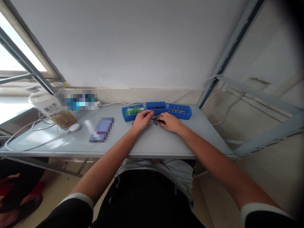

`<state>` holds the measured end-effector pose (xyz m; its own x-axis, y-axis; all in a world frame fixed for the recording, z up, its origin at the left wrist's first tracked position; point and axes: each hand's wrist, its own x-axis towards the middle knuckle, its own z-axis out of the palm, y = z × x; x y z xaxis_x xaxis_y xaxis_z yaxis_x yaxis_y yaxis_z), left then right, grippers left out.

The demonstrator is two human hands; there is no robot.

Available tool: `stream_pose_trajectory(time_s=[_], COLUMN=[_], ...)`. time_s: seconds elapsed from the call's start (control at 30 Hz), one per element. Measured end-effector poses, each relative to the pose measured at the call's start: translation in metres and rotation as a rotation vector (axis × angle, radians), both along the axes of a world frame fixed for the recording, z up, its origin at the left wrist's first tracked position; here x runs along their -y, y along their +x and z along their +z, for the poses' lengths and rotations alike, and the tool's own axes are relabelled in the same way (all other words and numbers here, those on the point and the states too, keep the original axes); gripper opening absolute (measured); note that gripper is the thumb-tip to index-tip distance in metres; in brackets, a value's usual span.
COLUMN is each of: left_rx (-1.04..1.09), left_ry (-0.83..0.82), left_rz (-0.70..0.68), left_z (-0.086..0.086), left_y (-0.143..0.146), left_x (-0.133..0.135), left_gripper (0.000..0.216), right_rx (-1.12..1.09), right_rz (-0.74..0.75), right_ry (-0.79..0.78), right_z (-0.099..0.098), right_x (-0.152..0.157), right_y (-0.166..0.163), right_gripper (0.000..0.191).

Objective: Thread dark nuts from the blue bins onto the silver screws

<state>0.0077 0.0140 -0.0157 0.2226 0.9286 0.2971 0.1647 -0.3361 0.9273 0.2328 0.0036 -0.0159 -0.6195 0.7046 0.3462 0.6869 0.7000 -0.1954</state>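
- Two hands close together over the grey table [152,144]: left hand [143,120] and right hand [169,122], with a small cluster of parts [155,117] lying between them.
- Left fingers curl inward, thumb near forefinger; whether they pinch anything, I cannot tell.
- Right fingers bend down over a dark piece [162,121] beside the cluster; how firmly they grip it, hard to say.
- Just beyond, blue bins in a row: left bin [129,118] with green packets [134,110], middle bin [159,111] with dark bits, right bin [186,116] with silvery pins [177,110].
- Over left, a bottle [52,108] and a white puck [75,127] beside it.
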Motion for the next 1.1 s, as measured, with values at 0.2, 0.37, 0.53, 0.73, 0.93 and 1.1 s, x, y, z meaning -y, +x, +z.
stream_pose_trajectory(time_s=[0.2,0.37,0.53,0.73,0.93,1.1], left_rx=[-0.034,-0.045,-0.061,-0.078,-0.179,-0.290], left_ry=[0.019,0.027,0.041,0.102,0.115,0.224], left_rz=[-0.002,-0.007,-0.013,0.000,-0.008,0.034], left_z=[-0.003,-0.004,-0.002,0.002,0.006,0.006], left_y=[0.000,-0.001,-0.002,-0.001,-0.002,-0.001], left_x=[-0.001,-0.001,0.000,0.005,0.011,0.013], left_gripper=[0.043,0.043,0.042,0.040,0.042,0.036], right_rx=[-0.004,-0.032,-0.205,-0.566,-0.632,-0.668], right_rz=[0.001,-0.054,-0.146,-0.204,-0.174,-0.212], right_ry=[0.019,0.034,0.020,-0.128,-0.133,-0.125], right_z=[0.002,0.004,0.007,0.011,0.012,0.009], right_x=[-0.006,-0.005,-0.005,-0.005,0.002,0.000], right_y=[-0.009,-0.010,-0.008,-0.008,-0.013,-0.015], right_gripper=[0.026,0.029,0.022,0.022,0.022,0.025])
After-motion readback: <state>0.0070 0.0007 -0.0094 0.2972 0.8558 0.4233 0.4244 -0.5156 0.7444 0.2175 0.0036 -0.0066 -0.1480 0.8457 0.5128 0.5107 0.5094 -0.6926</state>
